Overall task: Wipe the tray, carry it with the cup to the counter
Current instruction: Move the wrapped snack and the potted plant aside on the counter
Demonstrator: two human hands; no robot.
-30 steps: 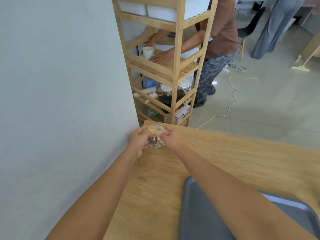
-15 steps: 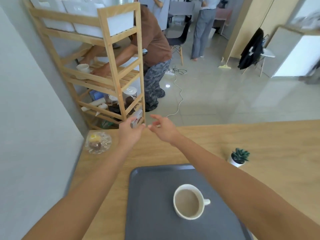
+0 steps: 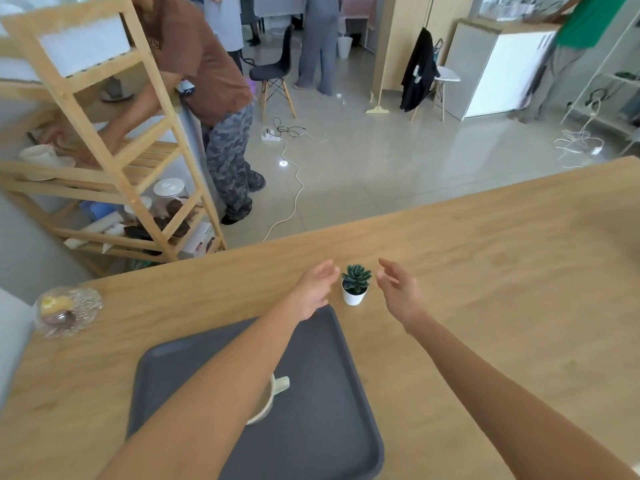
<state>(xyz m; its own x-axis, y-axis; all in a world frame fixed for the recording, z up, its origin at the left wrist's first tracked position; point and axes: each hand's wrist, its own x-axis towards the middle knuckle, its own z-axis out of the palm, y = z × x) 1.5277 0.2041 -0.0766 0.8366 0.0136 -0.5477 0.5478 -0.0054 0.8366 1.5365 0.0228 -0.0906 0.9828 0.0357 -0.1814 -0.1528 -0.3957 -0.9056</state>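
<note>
Reaching over table [image 3: 485, 289] | tray [image 3: 318, 427] lies near person, cup [image 3: 266, 403] on it, half hidden under left forearm | left hand [image 3: 313, 289] and right hand [image 3: 398, 292] open, empty, flanking small plant [image 3: 355, 284] | risk: forearm may knock cup, plant may tip

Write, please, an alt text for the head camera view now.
Two open hands, left hand and right hand, flank a small potted succulent on a wooden table. Nearer, the left forearm crosses a grey tray and partly hides a cup.
</note>
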